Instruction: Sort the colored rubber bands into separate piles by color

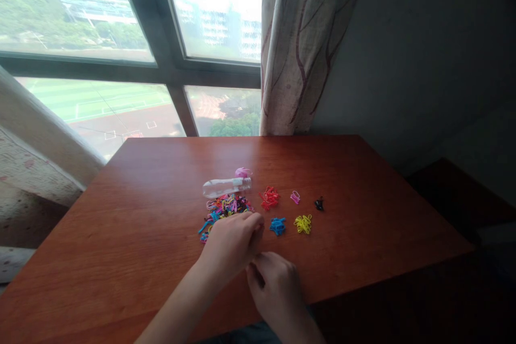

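Note:
My left hand [231,239] is curled above the near edge of a mixed heap of colourful hair ties [228,205], fingers closed. Just below and to its right, my right hand [278,282] has its fingers bent in a pinch, close against the left hand. Whatever either set of fingertips holds is hidden or too small to name. Sorted groups lie to the right: red hair ties [270,198], blue hair ties [277,226], yellow hair ties [303,224], a few pink hair ties [295,196] and a small black cluster [319,203].
Behind the heap a clear plastic bottle [221,187] lies on its side, its mouth to the right. A pink, frilly-looking object [242,172] sits beyond it. The wooden table [133,215] meets a window, with a curtain [302,43] at the back.

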Motion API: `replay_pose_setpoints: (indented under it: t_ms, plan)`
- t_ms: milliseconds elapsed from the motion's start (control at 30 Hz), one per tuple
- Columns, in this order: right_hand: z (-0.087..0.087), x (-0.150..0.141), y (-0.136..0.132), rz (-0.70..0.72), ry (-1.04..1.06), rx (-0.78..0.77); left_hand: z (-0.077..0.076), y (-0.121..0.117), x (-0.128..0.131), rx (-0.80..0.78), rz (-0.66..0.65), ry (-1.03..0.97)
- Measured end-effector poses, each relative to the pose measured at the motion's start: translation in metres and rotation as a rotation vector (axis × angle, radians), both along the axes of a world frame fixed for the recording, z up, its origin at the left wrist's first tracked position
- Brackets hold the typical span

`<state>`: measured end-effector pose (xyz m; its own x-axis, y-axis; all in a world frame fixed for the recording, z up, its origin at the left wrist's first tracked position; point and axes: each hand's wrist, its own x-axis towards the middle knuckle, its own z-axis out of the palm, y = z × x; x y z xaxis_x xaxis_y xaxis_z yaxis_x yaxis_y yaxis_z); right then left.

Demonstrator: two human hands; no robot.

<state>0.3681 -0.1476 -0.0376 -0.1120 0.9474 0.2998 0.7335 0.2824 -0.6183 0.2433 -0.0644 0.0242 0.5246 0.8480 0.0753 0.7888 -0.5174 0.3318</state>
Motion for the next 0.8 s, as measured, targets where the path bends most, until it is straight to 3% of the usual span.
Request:
replay_pose_setpoints:
  t_ms: [300, 500, 800]
  plan:
    - [0.007, -0.002, 0.003, 0.020, -0.017, -0.055, -0.030, -0.044, -0.064, 0.001, 0.098, -0.262]
    - [0.010, -0.003, 0.006, -0.009, -0.061, -0.066, -0.045, -0.060, -0.066, 0.049, 0.103, -0.217]
    - [0.009, -0.003, 0.010, -0.040, -0.075, -0.066, -0.046, -0.060, -0.063, 0.043, 0.134, -0.186]
